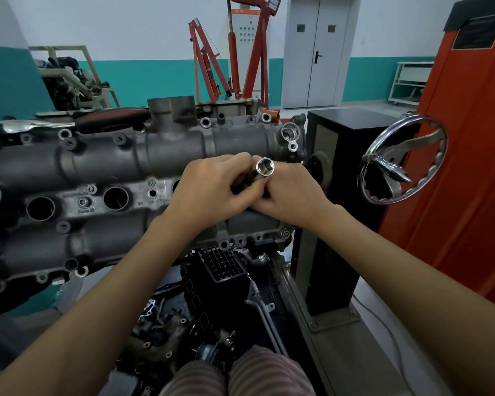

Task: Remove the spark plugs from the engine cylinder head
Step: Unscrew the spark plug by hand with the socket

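Our left hand [209,190] and right hand [290,192] both grip the chrome spark plug socket [265,167] over the cylinder head [103,161]'s right-end well; looks slick and stiff, so we'd grab its shank.

The socket [265,167] stands between both hands over the cylinder head [103,167]; a handwheel [403,158] lies to its right; a hoist [232,52] stands behind.

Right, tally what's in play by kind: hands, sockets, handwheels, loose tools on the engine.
Hands: 2, left hand and right hand
Chrome socket: 1
Chrome handwheel: 1
Dark-handled tool lying on the cylinder head: 1
Total: 5
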Demonstrator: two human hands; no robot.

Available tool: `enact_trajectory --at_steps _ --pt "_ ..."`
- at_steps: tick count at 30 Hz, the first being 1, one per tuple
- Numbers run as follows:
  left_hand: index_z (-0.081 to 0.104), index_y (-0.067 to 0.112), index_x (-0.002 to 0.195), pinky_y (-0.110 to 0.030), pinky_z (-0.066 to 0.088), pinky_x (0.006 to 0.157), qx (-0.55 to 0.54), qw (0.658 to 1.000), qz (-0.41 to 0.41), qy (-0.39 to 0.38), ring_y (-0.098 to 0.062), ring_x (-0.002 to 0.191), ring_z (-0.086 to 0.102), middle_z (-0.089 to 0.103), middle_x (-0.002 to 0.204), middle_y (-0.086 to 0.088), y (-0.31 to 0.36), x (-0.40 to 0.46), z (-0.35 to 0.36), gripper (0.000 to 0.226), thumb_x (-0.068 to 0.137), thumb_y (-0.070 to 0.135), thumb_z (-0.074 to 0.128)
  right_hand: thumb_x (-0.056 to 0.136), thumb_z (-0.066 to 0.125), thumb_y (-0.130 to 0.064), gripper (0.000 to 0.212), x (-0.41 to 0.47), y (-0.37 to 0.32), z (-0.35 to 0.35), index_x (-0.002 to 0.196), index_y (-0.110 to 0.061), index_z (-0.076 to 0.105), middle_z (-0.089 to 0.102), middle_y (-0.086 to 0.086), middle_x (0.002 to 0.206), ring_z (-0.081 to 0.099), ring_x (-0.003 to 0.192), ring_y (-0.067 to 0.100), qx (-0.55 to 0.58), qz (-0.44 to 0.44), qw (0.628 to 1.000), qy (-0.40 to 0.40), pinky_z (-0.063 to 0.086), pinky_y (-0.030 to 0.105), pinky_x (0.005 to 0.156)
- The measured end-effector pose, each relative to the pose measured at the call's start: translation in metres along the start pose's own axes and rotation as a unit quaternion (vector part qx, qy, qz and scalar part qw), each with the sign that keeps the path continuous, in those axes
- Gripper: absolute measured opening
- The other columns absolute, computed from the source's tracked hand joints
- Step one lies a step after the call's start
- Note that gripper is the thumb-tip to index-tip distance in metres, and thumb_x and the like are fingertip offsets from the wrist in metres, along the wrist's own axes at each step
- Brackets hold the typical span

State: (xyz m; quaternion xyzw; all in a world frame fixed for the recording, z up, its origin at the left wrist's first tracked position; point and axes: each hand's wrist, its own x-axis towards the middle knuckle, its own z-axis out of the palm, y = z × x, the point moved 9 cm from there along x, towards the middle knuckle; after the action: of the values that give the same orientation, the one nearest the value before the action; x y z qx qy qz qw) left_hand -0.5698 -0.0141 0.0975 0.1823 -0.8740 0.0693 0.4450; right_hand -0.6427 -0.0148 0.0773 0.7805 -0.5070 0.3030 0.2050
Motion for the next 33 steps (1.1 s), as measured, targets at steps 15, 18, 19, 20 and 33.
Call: enact_trajectory --at_steps 15,18,19,20,33 --pt "0.066 0.0 0.069 -0.042 0.044 0.048 0.011 1.0 0.009 0.003 -0.024 0.053 0.057 0.061 0.058 -0.007 -0.0058 -0.0017 0.0029 0.058 0.09 0.048 0.042 0.079 0.041 -0.037 0.037 -0.0011 -0.0005 -0.007 0.069 -0.01 0.065 0.06 0.005 0.054 0.057 0.047 0.025 -0.005 -0.002 0.998 0.059 0.03 0.021 0.045" --pt "0.066 0.0 0.072 -0.042 0.046 0.049 0.009 1.0 0.015 0.004 -0.024 0.055 0.059 0.063 0.061 -0.008 -0.003 -0.0014 0.0015 0.056 0.09 0.046 0.041 0.08 0.039 -0.038 0.041 -0.0006 -0.0039 -0.0063 0.077 -0.007 0.065 0.062 0.005 0.059 0.058 0.05 0.024 -0.011 -0.016 0.999 0.046 0.029 0.021 0.047" --pt "0.064 0.0 0.07 -0.041 0.045 0.046 0.013 1.0 0.017 0.012 -0.023 0.052 0.057 0.061 0.058 -0.007 -0.0012 -0.0014 -0.0005 0.052 0.09 0.043 0.043 0.08 0.039 -0.038 0.04 -0.0006 -0.005 -0.0062 0.078 -0.006 0.064 0.062 0.005 0.06 0.058 0.05 0.023 -0.012 -0.021 0.999 0.043 0.027 0.02 0.048" --pt "0.061 0.0 0.067 -0.04 0.044 0.044 0.018 0.999 0.015 0.022 -0.022 0.049 0.054 0.057 0.055 -0.005 -0.0002 -0.0015 -0.0026 0.048 0.089 0.04 0.045 0.08 0.038 -0.039 0.041 -0.0005 -0.0049 -0.0052 0.078 -0.006 0.062 0.061 0.004 0.062 0.057 0.05 0.023 -0.011 -0.02 0.999 0.035 0.027 0.021 0.048" --pt "0.052 0.002 0.054 -0.029 0.035 0.039 0.028 0.998 0.02 0.043 -0.019 0.04 0.044 0.049 0.046 -0.004 -0.0009 -0.0025 -0.004 0.048 0.089 0.035 0.051 0.079 0.044 -0.037 0.035 -0.0004 -0.0011 -0.0059 0.059 -0.01 0.054 0.056 0.005 0.049 0.052 0.043 0.025 -0.013 -0.004 0.999 0.052 0.023 0.02 0.044"
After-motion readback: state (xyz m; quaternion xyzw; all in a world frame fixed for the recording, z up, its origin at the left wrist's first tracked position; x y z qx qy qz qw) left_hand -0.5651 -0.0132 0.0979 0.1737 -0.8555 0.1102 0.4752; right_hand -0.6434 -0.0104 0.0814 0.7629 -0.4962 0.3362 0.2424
